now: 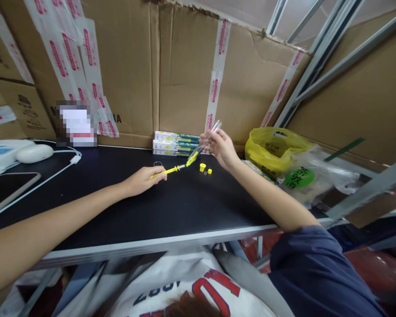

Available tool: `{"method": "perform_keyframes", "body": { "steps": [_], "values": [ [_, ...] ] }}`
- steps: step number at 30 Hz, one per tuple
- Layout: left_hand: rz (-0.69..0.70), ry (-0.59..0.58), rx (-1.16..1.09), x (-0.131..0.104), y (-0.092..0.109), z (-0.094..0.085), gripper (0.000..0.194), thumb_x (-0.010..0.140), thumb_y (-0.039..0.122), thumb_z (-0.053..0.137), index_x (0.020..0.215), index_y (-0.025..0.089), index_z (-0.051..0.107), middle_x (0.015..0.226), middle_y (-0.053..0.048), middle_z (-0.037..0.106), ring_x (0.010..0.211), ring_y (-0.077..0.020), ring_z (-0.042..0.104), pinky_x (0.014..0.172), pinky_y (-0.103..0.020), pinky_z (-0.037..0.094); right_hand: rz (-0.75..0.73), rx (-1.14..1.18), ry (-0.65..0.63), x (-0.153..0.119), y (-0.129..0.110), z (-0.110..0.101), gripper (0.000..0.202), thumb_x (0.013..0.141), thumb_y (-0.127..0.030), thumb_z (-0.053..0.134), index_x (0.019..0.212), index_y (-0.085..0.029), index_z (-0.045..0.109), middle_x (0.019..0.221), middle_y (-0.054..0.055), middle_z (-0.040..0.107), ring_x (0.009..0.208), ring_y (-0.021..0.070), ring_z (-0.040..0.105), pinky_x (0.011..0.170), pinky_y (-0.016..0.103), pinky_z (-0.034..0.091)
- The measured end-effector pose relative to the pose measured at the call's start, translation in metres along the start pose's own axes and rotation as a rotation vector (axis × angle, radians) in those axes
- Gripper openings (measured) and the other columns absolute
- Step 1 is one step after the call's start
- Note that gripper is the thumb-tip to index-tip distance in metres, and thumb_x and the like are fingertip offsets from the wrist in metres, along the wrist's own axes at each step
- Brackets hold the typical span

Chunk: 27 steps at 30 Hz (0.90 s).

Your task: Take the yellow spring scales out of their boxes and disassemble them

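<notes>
Fingers of the left hand pinch the yellow rod, its long axis pointing right toward the clear tube gripped in the right hand.

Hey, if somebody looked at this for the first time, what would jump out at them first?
Probably the two bare arms meeting at mid-table: the left hand rests on a thin yellow-sleeved metal rod on the black tabletop, while the right hand lifts a clear plastic tube with a yellow end above it. Next, the crumpled yellow plastic bag at right, against the taped cardboard wall.
</notes>
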<state>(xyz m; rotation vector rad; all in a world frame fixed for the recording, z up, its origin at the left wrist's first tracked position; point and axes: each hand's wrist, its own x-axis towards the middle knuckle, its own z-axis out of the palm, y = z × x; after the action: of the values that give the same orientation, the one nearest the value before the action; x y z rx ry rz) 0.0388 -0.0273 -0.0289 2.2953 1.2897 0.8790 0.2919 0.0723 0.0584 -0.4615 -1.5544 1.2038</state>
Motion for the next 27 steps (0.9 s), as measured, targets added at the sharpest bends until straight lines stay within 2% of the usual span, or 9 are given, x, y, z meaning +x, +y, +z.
{"method": "perform_keyframes", "body": {
  "steps": [2, 4, 7, 9, 11, 14, 18, 27],
  "values": [
    [0.014, -0.023, 0.034, 0.0, 0.0, 0.0, 0.04, 0.094, 0.049, 0.036, 0.086, 0.018, 0.06, 0.067, 0.003, 0.051, 0.063, -0.0125, 0.05, 0.062, -0.023, 0.037, -0.125, -0.104, 0.017, 0.022, -0.006, -0.003, 0.034, 0.081, -0.05, 0.062, 0.097, -0.022, 0.052, 0.085, 0.0, 0.065, 0.074, 0.0091, 0.063, 0.066, 0.022, 0.054],
    [0.03, -0.055, 0.084, 0.0, 0.0, -0.001, 0.039, 0.094, 0.048, 0.038, 0.086, 0.018, 0.061, 0.069, 0.002, 0.055, 0.063, -0.0127, 0.051, 0.063, -0.023, 0.036, -0.242, -0.309, -0.027, 0.042, -0.003, 0.0, 0.033, 0.087, -0.049, 0.055, 0.106, -0.022, 0.053, 0.081, -0.001, 0.062, 0.07, 0.008, 0.059, 0.066, 0.022, 0.051],
    [0.055, -0.102, 0.151, 0.0, 0.001, -0.001, 0.039, 0.093, 0.048, 0.04, 0.085, 0.018, 0.062, 0.071, 0.002, 0.06, 0.064, -0.0132, 0.053, 0.062, -0.023, 0.036, -0.348, -0.791, -0.253, 0.06, 0.02, 0.012, 0.027, 0.085, -0.038, 0.061, 0.104, -0.018, 0.06, 0.078, 0.0, 0.06, 0.071, 0.0106, 0.056, 0.069, 0.024, 0.046],
    [0.068, -0.115, 0.172, 0.0, 0.002, -0.002, 0.039, 0.093, 0.048, 0.04, 0.084, 0.018, 0.062, 0.073, 0.001, 0.062, 0.065, -0.0135, 0.055, 0.062, -0.023, 0.037, -0.359, -1.114, -0.48, 0.064, 0.042, 0.023, 0.025, 0.08, -0.032, 0.068, 0.099, -0.016, 0.064, 0.086, 0.004, 0.062, 0.076, 0.0129, 0.056, 0.072, 0.026, 0.044],
    [0.079, -0.119, 0.176, 0.0, 0.002, -0.003, 0.037, 0.092, 0.047, 0.041, 0.083, 0.018, 0.062, 0.073, 0.001, 0.063, 0.065, -0.0136, 0.055, 0.062, -0.022, 0.038, -0.314, -1.35, -0.621, 0.064, 0.064, 0.033, 0.024, 0.083, -0.031, 0.065, 0.102, -0.017, 0.066, 0.092, 0.006, 0.063, 0.08, 0.0151, 0.057, 0.071, 0.026, 0.041],
    [0.092, -0.128, 0.184, 0.0, 0.003, -0.003, 0.035, 0.092, 0.044, 0.043, 0.081, 0.018, 0.062, 0.073, 0.0, 0.063, 0.067, -0.0137, 0.056, 0.062, -0.022, 0.038, -0.26, -1.577, -0.708, 0.062, 0.088, 0.042, 0.026, 0.086, -0.033, 0.062, 0.106, -0.018, 0.065, 0.105, 0.008, 0.064, 0.087, 0.0179, 0.059, 0.067, 0.025, 0.039],
    [0.096, -0.135, 0.205, 0.001, 0.0, -0.003, 0.033, 0.092, 0.043, 0.044, 0.081, 0.018, 0.063, 0.074, -0.001, 0.064, 0.068, -0.0146, 0.057, 0.064, -0.023, 0.038, -0.264, -1.708, -0.719, 0.067, 0.1, 0.045, 0.026, 0.087, -0.033, 0.061, 0.108, -0.017, 0.065, 0.111, 0.011, 0.063, 0.094, 0.0222, 0.061, 0.067, 0.026, 0.041],
    [0.115, -0.13, 0.235, 0.001, -0.001, -0.003, 0.032, 0.092, 0.041, 0.044, 0.085, 0.018, 0.064, 0.081, -0.002, 0.066, 0.074, -0.016, 0.058, 0.068, -0.024, 0.04, -0.312, -1.74, -0.71, 0.068, 0.106, 0.049, 0.026, 0.085, -0.029, 0.063, 0.108, -0.016, 0.062, 0.114, 0.012, 0.062, 0.102, 0.0247, 0.059, 0.074, 0.028, 0.044]
  ]
}}
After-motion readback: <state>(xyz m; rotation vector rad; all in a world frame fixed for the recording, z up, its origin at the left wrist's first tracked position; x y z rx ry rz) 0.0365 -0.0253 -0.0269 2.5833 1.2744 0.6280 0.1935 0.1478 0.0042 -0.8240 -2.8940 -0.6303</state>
